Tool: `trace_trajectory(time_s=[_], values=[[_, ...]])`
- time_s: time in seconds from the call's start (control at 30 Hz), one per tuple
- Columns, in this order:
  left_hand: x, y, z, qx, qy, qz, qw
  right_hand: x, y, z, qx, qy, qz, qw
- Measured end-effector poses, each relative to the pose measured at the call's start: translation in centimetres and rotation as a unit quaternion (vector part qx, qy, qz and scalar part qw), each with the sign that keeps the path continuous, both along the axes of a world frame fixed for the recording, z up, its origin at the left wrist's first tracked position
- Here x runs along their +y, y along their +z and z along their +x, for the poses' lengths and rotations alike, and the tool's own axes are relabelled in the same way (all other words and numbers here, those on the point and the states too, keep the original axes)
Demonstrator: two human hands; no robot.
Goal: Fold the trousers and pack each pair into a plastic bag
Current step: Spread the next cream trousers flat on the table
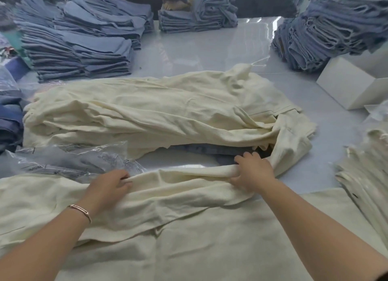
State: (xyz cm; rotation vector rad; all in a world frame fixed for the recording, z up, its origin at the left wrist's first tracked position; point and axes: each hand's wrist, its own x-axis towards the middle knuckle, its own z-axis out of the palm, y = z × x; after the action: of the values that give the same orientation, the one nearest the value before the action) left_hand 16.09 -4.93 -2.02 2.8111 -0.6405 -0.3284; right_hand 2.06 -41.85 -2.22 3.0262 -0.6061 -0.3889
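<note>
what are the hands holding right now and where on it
Both hands grip the cream trousers along the far folded edge: left hand at its left part, right hand at its right.

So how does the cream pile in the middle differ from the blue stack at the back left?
The cream fabric pile is loose and rumpled; the blue fabric stack is folded flat in neat layers. The cream pile lies low and spread out, the blue stack stands taller. Both rest on the glossy pale table.

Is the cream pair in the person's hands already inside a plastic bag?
No, both the left hand and the right hand grip the bare cream trousers, while the plastic bags lie apart.
</note>
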Motion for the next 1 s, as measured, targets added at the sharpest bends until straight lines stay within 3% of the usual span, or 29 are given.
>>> trace_trajectory(time_s=[0.17, 0.27, 0.4, 0.5, 0.6, 0.7, 0.8, 0.93, 1.0], values=[[-1.1, 0.5, -0.2, 0.030, -0.033, 0.057, 0.997, -0.5, -0.2, -1.3, -0.053, 0.030, -0.103, 0.993], [-1.2, 1.8, -0.3, 0.038, -0.066, 0.076, 0.994, -2.3, 0.9, -2.8, -0.034, -0.014, -0.153, 0.988], [-0.4, 4.0, 0.1, 0.011, -0.047, 0.015, 0.999, -4.8, 3.1, -4.3, -0.044, -0.080, -0.179, 0.980], [0.3, 5.9, 0.7, 0.054, -0.020, -0.030, 0.998, -5.5, 4.7, -4.6, -0.186, -0.108, -0.112, 0.970], [0.8, 7.4, 2.1, 0.093, 0.014, -0.103, 0.990, -5.6, 5.5, -4.0, -0.343, -0.076, -0.107, 0.930], [0.5, 8.1, 4.4, 0.008, 0.048, -0.132, 0.990, -6.8, 6.5, -2.2, -0.416, -0.115, -0.110, 0.895], [-0.6, 8.0, 6.2, -0.121, 0.094, -0.112, 0.982, -8.3, 7.3, 0.4, -0.420, -0.185, -0.099, 0.883], [-2.1, 6.7, 5.4, -0.226, 0.166, -0.071, 0.957, -7.9, 6.6, 1.9, -0.350, -0.226, -0.035, 0.908], [-3.3, 5.7, 3.3, -0.268, 0.124, -0.078, 0.952, -6.8, 5.1, 0.9, -0.348, -0.193, -0.020, 0.917]])
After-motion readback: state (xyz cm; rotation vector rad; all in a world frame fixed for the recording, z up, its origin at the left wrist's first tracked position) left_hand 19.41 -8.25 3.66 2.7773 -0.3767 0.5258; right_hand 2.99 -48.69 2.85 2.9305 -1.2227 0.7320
